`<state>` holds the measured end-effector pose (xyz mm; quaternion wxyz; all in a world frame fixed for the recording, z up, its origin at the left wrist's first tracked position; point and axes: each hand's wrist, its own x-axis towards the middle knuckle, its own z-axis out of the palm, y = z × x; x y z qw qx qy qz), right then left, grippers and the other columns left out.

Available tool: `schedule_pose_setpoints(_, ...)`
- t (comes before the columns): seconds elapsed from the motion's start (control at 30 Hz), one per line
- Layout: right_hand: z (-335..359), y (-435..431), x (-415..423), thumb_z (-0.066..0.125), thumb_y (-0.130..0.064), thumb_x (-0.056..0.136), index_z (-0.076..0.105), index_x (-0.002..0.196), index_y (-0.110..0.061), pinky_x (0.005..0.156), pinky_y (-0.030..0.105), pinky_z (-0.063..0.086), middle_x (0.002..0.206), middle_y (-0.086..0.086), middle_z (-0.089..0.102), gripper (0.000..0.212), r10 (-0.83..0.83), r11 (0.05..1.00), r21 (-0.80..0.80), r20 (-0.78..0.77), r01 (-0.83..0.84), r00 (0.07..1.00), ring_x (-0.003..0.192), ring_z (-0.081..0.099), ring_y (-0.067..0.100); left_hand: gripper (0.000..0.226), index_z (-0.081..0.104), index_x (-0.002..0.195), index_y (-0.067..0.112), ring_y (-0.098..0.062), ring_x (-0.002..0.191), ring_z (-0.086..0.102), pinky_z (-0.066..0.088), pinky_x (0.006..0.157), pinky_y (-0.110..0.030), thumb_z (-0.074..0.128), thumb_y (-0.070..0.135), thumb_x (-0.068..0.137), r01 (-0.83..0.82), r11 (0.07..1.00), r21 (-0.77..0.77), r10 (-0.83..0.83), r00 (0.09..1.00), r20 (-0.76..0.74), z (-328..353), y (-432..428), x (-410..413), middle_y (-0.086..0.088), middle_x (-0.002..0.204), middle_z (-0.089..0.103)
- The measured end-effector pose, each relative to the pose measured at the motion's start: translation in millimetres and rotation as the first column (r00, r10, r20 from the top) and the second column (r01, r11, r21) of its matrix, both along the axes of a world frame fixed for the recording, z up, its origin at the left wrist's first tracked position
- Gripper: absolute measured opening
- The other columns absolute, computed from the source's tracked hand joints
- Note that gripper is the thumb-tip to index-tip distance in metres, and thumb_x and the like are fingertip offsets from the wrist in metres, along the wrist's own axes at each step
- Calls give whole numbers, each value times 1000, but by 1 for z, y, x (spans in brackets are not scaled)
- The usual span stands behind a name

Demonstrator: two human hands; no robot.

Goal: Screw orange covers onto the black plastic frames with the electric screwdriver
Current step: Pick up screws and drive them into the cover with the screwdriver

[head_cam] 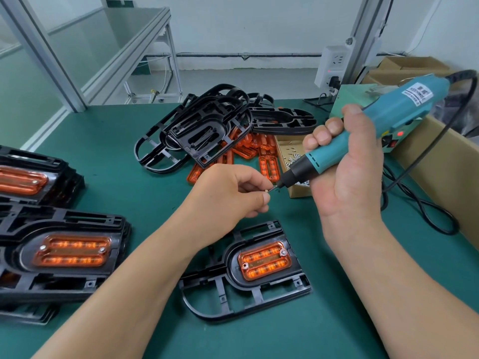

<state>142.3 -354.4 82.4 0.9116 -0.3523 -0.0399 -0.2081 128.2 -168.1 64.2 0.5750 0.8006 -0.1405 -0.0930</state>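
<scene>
My right hand (344, 167) grips the teal electric screwdriver (375, 125), held tilted with its black tip pointing down-left. My left hand (233, 195) pinches a small screw (269, 189) right at the bit. Below both hands a black plastic frame (246, 288) lies flat on the green mat with an orange cover (264, 260) seated in it; a screw head shows at the cover's upper right corner.
Stacks of frames with orange covers (64, 255) fill the left side. A heap of bare black frames (207, 128) and loose orange covers (259, 151) lies at the back. A cardboard box of screws (293, 161), a power unit (391, 141) and its cable (427, 216) are at right.
</scene>
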Motion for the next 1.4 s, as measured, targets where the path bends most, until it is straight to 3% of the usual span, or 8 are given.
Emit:
schedule_pose_setpoints(0.13,0,-2,0,60,-14,104,53,104,-14,67,32,48,79,2,48,7,-6,1000,1,8,6,1000,66,48,16,15,78,92,21,-18,83,79,66,80,-37,76,6,93,-5,1000,29,5,1000,8,-1,0,1,0,82,79)
schedule_pose_setpoints(0.33,0,-1,1,60,-12,104,52,105,-14,66,32,48,79,2,48,8,-17,1000,5,7,17,1000,65,49,16,15,80,98,20,-13,86,80,64,74,-27,75,6,95,-17,999,-31,16,999,-37,-1,-1,0,0,87,81)
schedule_pose_setpoints(0.87,2,-4,0,61,-13,103,51,105,-14,67,31,47,79,1,48,10,-35,998,46,-6,35,999,65,48,15,15,76,98,20,-16,80,80,66,72,-31,69,6,100,-16,999,-36,14,998,-59,-2,-3,-2,1,88,80)
schedule_pose_setpoints(1.1,0,2,1,64,-19,106,51,101,-15,66,31,49,78,1,50,14,-72,997,17,-38,73,997,65,52,15,19,74,93,30,-7,78,78,63,73,-29,70,12,98,-83,992,91,78,995,60,-8,-6,-3,9,82,79)
schedule_pose_setpoints(1.23,-3,2,0,65,-25,106,50,105,-12,67,31,50,79,1,51,20,-55,995,77,-49,58,997,67,52,15,14,75,97,20,-15,75,79,63,67,-26,68,8,100,-22,1000,8,22,999,-23,-4,-2,-1,3,87,80)
schedule_pose_setpoints(1.4,0,2,-2,60,-16,106,51,107,-15,67,29,45,79,-1,48,10,59,995,76,22,-60,998,66,46,13,8,74,100,10,-22,75,79,62,64,-24,68,5,100,63,994,-85,-73,990,-123,1,2,-1,-7,88,80)
